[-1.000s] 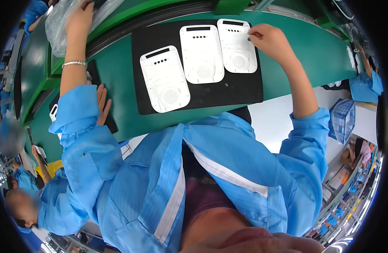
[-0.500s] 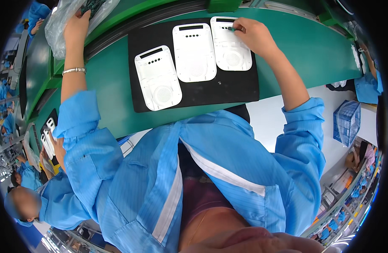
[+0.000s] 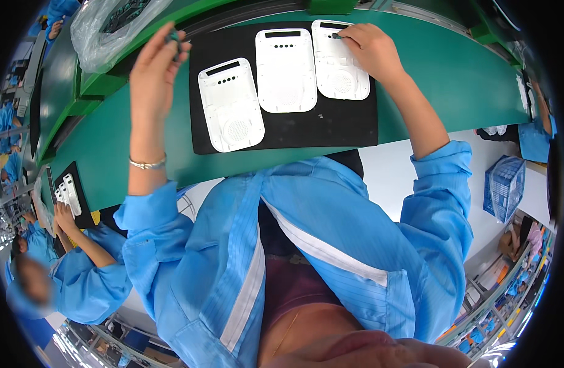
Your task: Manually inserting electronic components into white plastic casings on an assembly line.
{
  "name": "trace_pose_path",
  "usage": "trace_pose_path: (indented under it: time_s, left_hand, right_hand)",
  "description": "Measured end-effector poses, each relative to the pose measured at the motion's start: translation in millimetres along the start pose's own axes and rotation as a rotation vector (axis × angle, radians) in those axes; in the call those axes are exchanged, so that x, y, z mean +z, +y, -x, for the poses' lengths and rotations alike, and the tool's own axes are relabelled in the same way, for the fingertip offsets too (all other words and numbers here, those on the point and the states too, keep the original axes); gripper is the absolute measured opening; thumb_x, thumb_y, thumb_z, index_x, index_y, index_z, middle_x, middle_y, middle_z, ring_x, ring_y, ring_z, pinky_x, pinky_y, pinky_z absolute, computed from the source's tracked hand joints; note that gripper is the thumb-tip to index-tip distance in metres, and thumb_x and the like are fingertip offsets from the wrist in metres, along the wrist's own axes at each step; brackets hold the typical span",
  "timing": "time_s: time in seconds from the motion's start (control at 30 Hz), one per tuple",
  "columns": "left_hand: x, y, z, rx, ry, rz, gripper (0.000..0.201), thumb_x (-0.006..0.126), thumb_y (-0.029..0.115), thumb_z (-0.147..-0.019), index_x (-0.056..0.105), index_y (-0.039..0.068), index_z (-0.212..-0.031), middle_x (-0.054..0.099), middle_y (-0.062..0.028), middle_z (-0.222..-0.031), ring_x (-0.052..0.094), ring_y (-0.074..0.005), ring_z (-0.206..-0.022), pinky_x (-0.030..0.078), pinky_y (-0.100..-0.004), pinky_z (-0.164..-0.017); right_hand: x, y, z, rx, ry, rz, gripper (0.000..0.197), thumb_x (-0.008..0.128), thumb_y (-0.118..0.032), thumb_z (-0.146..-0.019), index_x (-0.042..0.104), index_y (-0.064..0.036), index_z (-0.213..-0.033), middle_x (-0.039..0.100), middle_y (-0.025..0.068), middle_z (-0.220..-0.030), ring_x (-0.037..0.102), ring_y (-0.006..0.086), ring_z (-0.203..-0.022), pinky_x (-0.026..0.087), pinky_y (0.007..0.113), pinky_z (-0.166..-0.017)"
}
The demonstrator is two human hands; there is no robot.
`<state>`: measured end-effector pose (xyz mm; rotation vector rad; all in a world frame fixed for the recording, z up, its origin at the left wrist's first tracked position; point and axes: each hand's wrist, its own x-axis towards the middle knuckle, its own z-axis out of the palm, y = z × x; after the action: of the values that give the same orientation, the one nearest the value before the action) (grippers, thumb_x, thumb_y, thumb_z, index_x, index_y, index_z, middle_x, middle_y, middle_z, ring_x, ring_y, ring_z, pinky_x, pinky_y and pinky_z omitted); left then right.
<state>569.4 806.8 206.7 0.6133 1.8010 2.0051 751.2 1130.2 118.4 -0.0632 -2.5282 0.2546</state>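
Three white plastic housings lie on a black mat: a left one, a middle one and a right one. Each has a dark slot at its far end; rows of small black round holes or parts show below the slots. My right hand is closed at the right housing, its fingertips pinching a small dark piece against the row under the slot. My left hand is raised left of the mat, fingers curled around small dark green pieces whose kind is unclear.
A clear plastic bag with dark contents lies at the far left, beyond a green rail. The green bench stretches both ways. Another person works at the left with white housings. A blue crate stands at right.
My left hand has come out of the plastic bag and moved right and nearer, with small dark green pieces in its fingers. My right hand stays at the right housing.
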Motion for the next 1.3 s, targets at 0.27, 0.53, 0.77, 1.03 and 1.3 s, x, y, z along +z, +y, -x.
trace_pose_path:
  time_s: [0.27, 0.53, 0.77, 1.03, 1.3]
  left_hand:
    - [34.4, -23.3, 40.0, -0.054, -0.060, 0.007, 0.041, 0.057, -0.001, -0.085, 0.048, 0.001, -0.125, 0.061, -0.0106, -0.110, 0.058, -0.0159, -0.101, 0.047, -0.0252, -0.086]
    - [55.4, -22.0, 55.2, 0.001, -0.083, -0.146, 0.040, 0.059, 0.000, -0.084, 0.048, 0.003, -0.123, 0.060, -0.0089, -0.113, 0.056, -0.0132, -0.102, 0.046, -0.0242, -0.088]
    - [57.5, -20.5, 59.9, 0.033, -0.103, -0.238, 0.036, 0.056, 0.001, -0.087, 0.047, 0.002, -0.121, 0.060, -0.0105, -0.114, 0.056, -0.0152, -0.104, 0.046, -0.0261, -0.090]
    - [61.1, -33.9, 59.6, -0.103, -0.190, 0.171, 0.030, 0.056, 0.002, -0.086, 0.045, -0.001, -0.113, 0.060, -0.0150, -0.110, 0.059, -0.0161, -0.099, 0.047, -0.0280, -0.087]
    - [42.3, -40.7, 61.5, -0.159, -0.104, 0.144, 0.032, 0.060, 0.005, -0.084, 0.049, -0.001, -0.114, 0.058, -0.0110, -0.107, 0.059, -0.0154, -0.095, 0.048, -0.0258, -0.084]
  right_hand:
    - [1.0, -3.5, -6.9, -0.102, 0.011, 0.042, 0.011, 0.064, -0.011, -0.077, 0.068, -0.0080, -0.086, 0.066, 0.0039, -0.086, 0.060, 0.0211, -0.081, 0.051, 0.031, -0.069]
    - [0.2, -3.4, -11.6, -0.138, -0.030, 0.066, 0.013, 0.060, -0.009, -0.076, 0.067, -0.0090, -0.087, 0.065, 0.0023, -0.089, 0.059, 0.0214, -0.081, 0.050, 0.032, -0.072]
    - [-15.4, -28.2, -22.8, -0.029, -0.031, -0.096, 0.020, 0.060, -0.010, -0.081, 0.066, -0.0085, -0.100, 0.065, 0.0071, -0.097, 0.061, 0.0218, -0.090, 0.050, 0.032, -0.078]
    - [-8.5, -142.1, -27.9, 0.388, -0.279, -0.933, 0.028, 0.066, -0.016, -0.082, 0.063, -0.0082, -0.109, 0.065, 0.0031, -0.097, 0.059, 0.0112, -0.087, 0.047, 0.023, -0.080]
    - [-8.9, -130.1, -22.6, 0.131, -0.173, -0.500, 0.019, 0.060, -0.009, -0.079, 0.066, -0.0093, -0.097, 0.065, 0.0067, -0.097, 0.062, 0.0218, -0.086, 0.050, 0.031, -0.077]
